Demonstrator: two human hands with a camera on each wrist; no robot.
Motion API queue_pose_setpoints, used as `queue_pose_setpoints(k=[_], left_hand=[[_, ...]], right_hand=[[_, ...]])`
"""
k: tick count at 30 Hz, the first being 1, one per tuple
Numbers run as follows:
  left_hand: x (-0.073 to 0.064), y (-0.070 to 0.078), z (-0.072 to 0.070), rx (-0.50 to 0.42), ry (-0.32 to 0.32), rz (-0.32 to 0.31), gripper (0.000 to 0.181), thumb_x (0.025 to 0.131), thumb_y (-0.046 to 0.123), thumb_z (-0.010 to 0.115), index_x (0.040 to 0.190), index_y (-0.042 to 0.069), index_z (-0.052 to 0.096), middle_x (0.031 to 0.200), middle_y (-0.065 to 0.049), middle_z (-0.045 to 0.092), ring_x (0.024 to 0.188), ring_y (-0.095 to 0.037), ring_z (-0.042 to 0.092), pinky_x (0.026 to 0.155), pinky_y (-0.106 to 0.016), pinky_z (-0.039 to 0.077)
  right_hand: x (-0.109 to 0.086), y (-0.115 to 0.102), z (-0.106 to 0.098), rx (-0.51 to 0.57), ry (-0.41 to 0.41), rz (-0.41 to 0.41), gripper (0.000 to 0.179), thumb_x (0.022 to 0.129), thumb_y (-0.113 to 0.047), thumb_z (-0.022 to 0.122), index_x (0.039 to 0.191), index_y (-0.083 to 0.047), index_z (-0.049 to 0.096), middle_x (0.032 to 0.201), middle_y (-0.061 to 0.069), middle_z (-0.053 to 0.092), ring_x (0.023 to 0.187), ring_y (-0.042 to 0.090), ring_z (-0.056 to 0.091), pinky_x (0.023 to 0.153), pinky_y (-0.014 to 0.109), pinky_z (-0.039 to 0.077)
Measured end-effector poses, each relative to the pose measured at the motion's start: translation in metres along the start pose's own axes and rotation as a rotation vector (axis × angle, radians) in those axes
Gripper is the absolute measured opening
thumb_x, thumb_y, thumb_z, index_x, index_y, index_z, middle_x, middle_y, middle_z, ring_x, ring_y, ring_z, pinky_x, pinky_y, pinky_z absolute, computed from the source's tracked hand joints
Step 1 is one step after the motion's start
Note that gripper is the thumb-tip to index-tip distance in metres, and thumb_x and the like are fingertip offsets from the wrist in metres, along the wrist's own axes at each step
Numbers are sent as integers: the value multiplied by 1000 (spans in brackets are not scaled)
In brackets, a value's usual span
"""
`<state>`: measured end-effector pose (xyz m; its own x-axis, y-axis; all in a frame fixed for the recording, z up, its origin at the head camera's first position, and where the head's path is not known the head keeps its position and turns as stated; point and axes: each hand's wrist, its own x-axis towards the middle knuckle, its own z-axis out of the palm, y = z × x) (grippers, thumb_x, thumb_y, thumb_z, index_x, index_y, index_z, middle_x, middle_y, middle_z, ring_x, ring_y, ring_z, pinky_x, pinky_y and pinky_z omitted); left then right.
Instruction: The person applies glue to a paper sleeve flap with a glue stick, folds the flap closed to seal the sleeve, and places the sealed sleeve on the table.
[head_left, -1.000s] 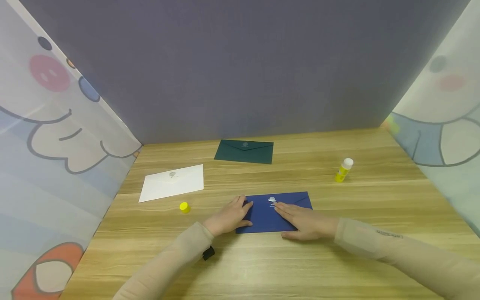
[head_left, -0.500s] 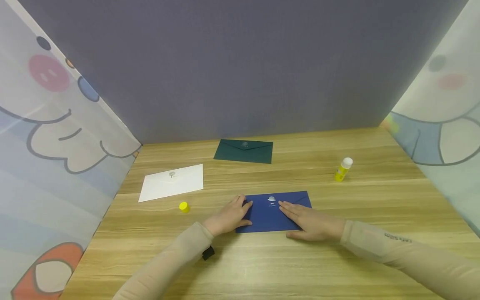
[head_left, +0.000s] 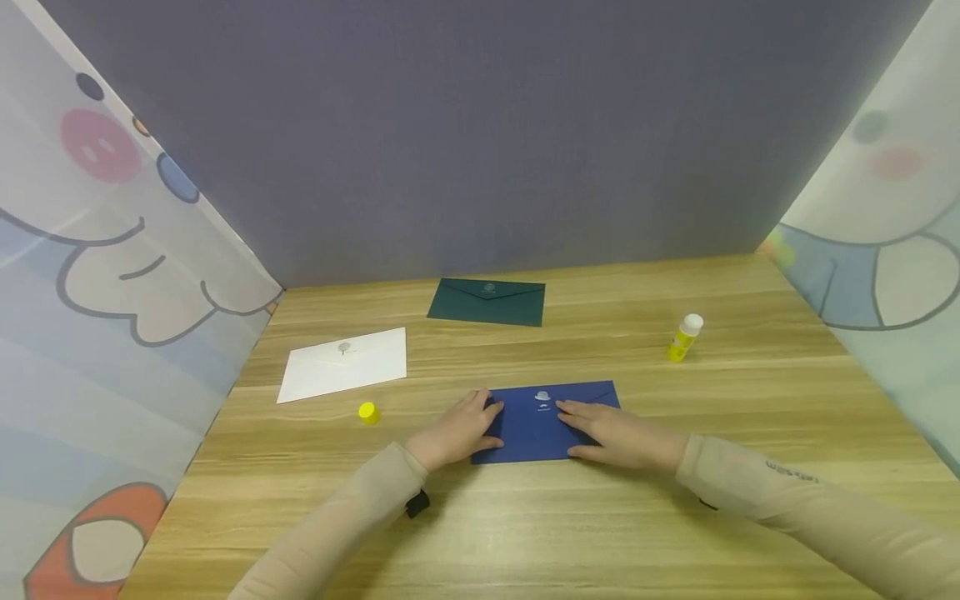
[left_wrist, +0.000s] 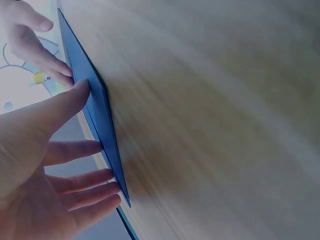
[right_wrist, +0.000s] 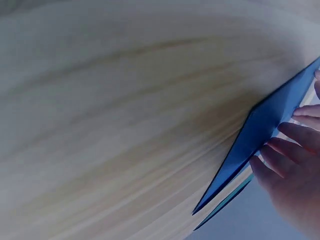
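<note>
A dark blue envelope lies flap side up at the front middle of the table, with a small white hat print near its far edge. My left hand rests on its left end; the left wrist view shows extended fingers and a thumb touching the paper. On the envelope's right part lies my right hand, fingers extended to the left, its palm covering the lower right corner. In the right wrist view, those fingertips touch the blue surface. Neither hand grips anything.
A white envelope lies at left, and a dark green envelope at the back. The yellow cap stands left of my left hand. At right, a yellow glue stick stands upright. A grey panel rises behind the wooden table.
My right hand has slid slightly right across the blue envelope, uncovering more of its print; its thumb has then shifted away from me, toward the envelope's near edge. My left hand stays in place.
</note>
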<state>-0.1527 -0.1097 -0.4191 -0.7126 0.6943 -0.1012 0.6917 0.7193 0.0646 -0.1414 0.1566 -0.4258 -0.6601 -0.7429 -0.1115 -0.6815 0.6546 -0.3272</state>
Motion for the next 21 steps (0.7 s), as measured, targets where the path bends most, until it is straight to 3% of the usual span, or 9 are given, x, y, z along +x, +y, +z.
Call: queue_pose_setpoints(k=[4, 8, 12, 14, 17, 21], left_hand=[[-1, 0, 1, -17, 31, -1, 52, 83, 38, 59, 119, 0, 54, 114, -14, 49, 105, -24, 49, 90, -32, 41], [-4, 0, 0, -101, 116, -19, 44, 84, 30, 60, 114, -1, 57, 109, -14, 52, 100, -24, 52, 86, -33, 44], [-8, -2, -3, -210, 191, -123, 39, 84, 25, 60, 113, -1, 58, 106, -16, 55, 95, -25, 55, 81, -34, 48], [-10, -3, -4, -314, 204, -216, 39, 85, 24, 59, 115, -1, 56, 107, -17, 55, 96, -27, 56, 80, -36, 48], [-12, -5, -5, -553, 232, -353, 41, 87, 21, 56, 120, -3, 51, 111, -21, 53, 97, -31, 56, 78, -37, 49], [-15, -7, -5, -810, 266, -465, 45, 91, 18, 50, 126, -8, 42, 117, -26, 49, 102, -36, 53, 80, -40, 48]], right_hand=[[1, -1, -3, 84, 52, 38, 49, 89, -34, 50, 124, 0, 49, 135, 15, 39, 121, 32, 39, 95, 46, 35], [0, 2, -6, 145, 168, 70, 40, 89, -23, 53, 119, 3, 53, 127, 19, 47, 116, 36, 43, 92, 49, 37], [-2, 9, -7, 235, 298, 143, 34, 87, -14, 55, 115, 5, 54, 117, 21, 53, 110, 36, 48, 89, 48, 40], [-5, 13, -8, 287, 354, 191, 32, 87, -10, 55, 114, 6, 54, 114, 22, 55, 106, 36, 51, 86, 47, 43], [-9, 19, -10, 373, 415, 264, 30, 87, -6, 53, 113, 9, 53, 111, 26, 54, 101, 39, 52, 81, 46, 46], [-15, 24, -13, 496, 443, 330, 32, 87, -3, 50, 115, 13, 49, 110, 32, 52, 97, 42, 54, 77, 44, 48]])
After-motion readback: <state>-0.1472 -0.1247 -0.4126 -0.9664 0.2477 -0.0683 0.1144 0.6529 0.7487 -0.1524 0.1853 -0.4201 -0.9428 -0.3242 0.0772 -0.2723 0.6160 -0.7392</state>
